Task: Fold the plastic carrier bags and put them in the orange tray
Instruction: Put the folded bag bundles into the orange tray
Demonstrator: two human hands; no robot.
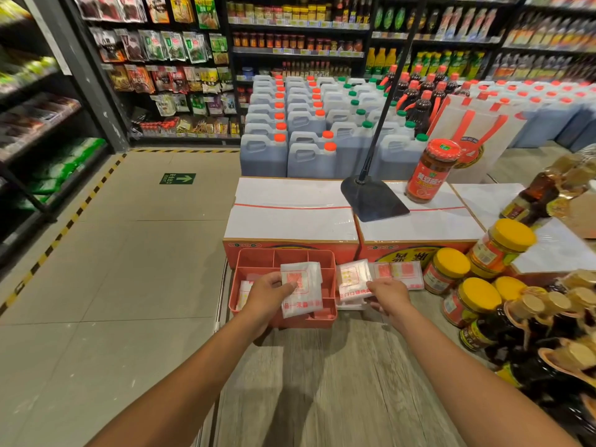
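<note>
An orange divided tray (258,257) stands at the far left of the wooden counter. My left hand (268,293) holds a folded white plastic bag with red print (303,285) over the tray's middle. A folded bag (244,293) lies in the tray's left compartment. Just right of the tray, my right hand (388,293) grips a second folded bag (353,279) lying on a small pile of bags. Another flat bag (400,273) rests behind it.
Two sealed cartons (290,217) stand behind the tray, with a black stand base (371,198) and a red sauce jar (432,171) on top. Yellow-lidded jars (450,269) and dark bottles (548,346) crowd the right side. The counter's edge (222,285) drops to the floor at left.
</note>
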